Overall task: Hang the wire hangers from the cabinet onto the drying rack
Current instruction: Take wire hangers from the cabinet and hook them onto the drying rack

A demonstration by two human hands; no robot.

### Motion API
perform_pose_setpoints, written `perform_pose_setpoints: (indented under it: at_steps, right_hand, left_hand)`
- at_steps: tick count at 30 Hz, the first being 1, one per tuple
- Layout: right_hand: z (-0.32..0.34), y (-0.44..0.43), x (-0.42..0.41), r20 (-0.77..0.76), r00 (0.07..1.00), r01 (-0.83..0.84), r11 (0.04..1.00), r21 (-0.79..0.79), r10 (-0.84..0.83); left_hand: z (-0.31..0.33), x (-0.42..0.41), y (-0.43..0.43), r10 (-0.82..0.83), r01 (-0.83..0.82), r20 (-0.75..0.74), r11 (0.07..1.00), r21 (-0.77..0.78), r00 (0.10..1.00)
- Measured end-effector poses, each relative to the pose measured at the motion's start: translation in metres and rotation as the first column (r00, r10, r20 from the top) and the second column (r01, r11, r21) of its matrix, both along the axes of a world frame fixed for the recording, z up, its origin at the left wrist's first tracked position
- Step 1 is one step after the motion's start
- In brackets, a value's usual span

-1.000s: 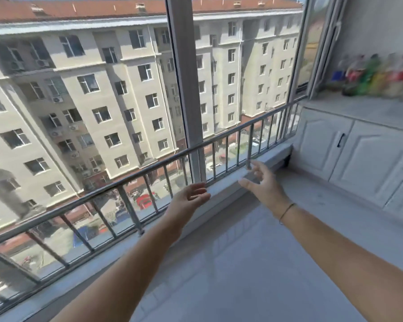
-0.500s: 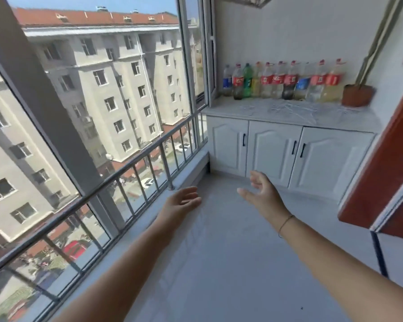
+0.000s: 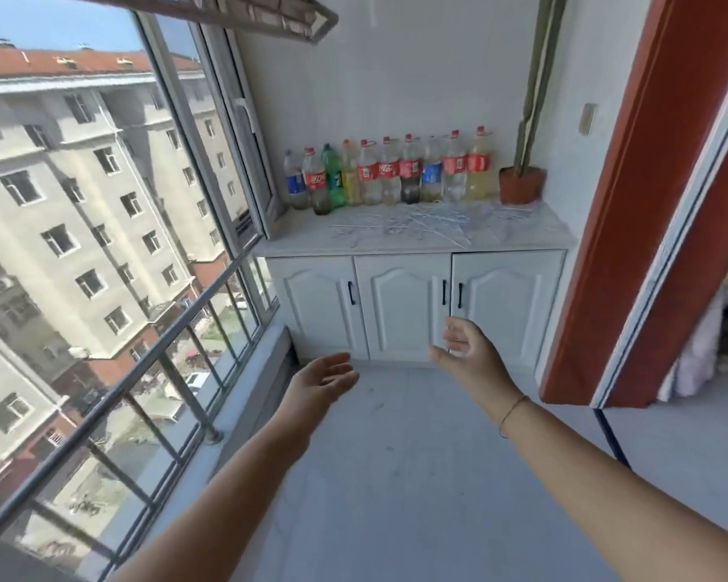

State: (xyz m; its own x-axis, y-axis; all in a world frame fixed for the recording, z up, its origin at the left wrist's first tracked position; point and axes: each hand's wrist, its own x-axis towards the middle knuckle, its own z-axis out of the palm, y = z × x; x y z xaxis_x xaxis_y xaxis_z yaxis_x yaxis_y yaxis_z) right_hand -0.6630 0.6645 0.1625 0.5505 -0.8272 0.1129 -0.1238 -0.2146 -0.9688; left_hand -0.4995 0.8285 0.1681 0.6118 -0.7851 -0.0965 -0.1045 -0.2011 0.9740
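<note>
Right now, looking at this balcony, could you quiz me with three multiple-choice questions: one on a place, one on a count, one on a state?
1. Where do the wire hangers lie?
A) on the floor
B) on top of the cabinet, in front of the bottles
C) hooked on the window handle

2. How many doors does the cabinet have?
A) two
B) three
C) five

3. What do the left hand and right hand hold?
A) nothing, both are open
B) a hanger each
C) one bottle

Answers:
1 B: the hangers are scattered across the cabinet top.
2 B: three white doors stand side by side, all closed.
3 A: the fingers are relaxed and the palms empty.
</note>
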Motion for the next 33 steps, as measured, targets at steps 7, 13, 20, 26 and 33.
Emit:
perform_pose_setpoints:
  at_steps: [7,13,20,26,33]
  right_hand:
    - [-0.013,-0.125,0.043,0.007,1.000,0.030,0.999,0.036,-0.031]
    - [-0.012,-0.259,0.083,-0.011,1.000,0.017,0.998,0.061,-0.017]
    - [-0.009,-0.391,0.135,-0.012,1.000,0.006,0.997,0.078,-0.005]
    - [-0.026,-0.486,0.192,-0.031,0.999,0.011,0.997,0.073,-0.009]
    - [-0.034,-0.601,0.261,-0.048,0.995,0.093,0.992,0.085,-0.089]
  left_hand:
    - [-0.009,0.050,-0.128,-0.009,0.009,-0.011,1.000,0.002,1.000]
    - [-0.013,0.084,-0.257,0.051,-0.051,-0.039,0.999,-0.014,0.998]
    - [-0.016,0.128,-0.384,0.053,-0.054,-0.077,0.998,-0.016,0.996]
    - [-0.033,0.196,-0.482,0.036,-0.036,-0.085,0.999,-0.003,0.996]
    - [-0.038,0.282,-0.598,-0.020,0.021,-0.081,1.000,0.007,0.997]
